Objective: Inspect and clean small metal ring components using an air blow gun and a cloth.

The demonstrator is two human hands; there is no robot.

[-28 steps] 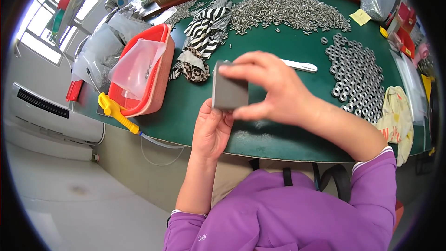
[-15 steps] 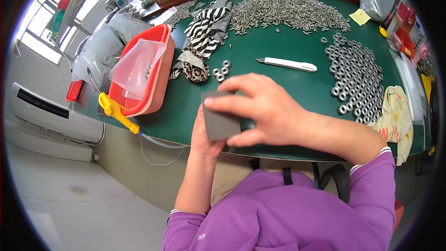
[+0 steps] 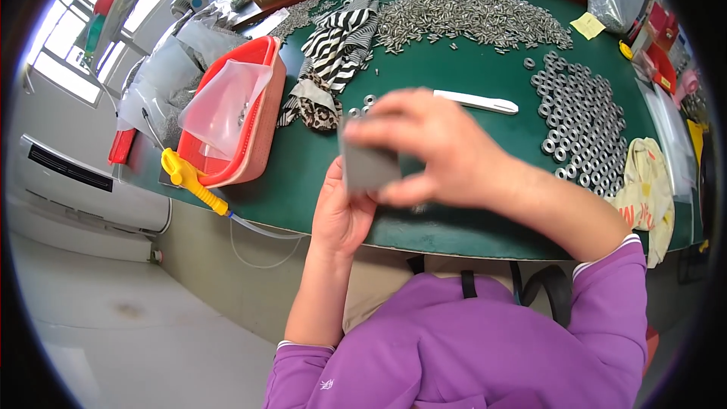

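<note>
Right fingers [image 3: 390,135] are clamped on a blurry grey block [image 3: 369,169], left fingers [image 3: 356,212] tucked just under it, can't tell if those grip anything. Metal rings [image 3: 369,99] sit just past them on the surface [image 3: 522,144]. Well off to their right, a pale yellow cloth [image 3: 645,174] has red lettering [image 3: 638,217].

Two hands [image 3: 443,148], one grey block [image 3: 369,170], one white cutter [image 3: 481,102]; at left, one red basket [image 3: 262,121], one yellow blow gun [image 3: 182,169] — rings [image 3: 579,117] at right, too many to count.
</note>
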